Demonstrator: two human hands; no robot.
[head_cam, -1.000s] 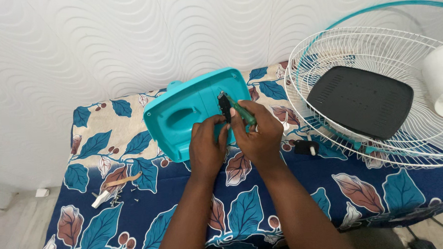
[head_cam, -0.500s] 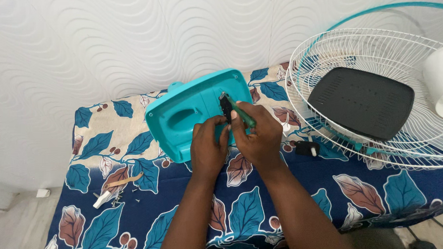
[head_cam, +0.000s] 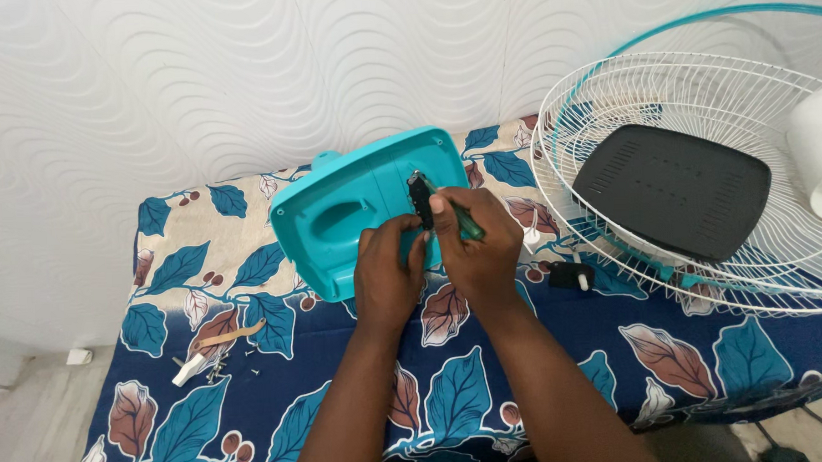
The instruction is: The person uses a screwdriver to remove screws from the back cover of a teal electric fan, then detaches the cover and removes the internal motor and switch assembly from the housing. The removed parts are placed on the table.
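Far left on the leaf-print cloth: small loose screws, a tan strip and a white plastic bit, all close together. Centre: teal plastic housing, smooth, rounded rectangle with a recessed handle slot, lying tilted on the cloth against the ribbed white wall. Left hand is pinched on a small black part at the housing's right end, fingers closed on its lower end. Right hand touches the left, gripped around a green-handled screwdriver, tip meeting the top of the black part. Just right of the hands, a black plug on the cloth. Far right: white wire fan guard with teal rim, a black matte vented plate lying in it. Versus half a second ago: hands and part nearly unmoved, right thumb shifted slightly up the screwdriver; the rest unchanged.
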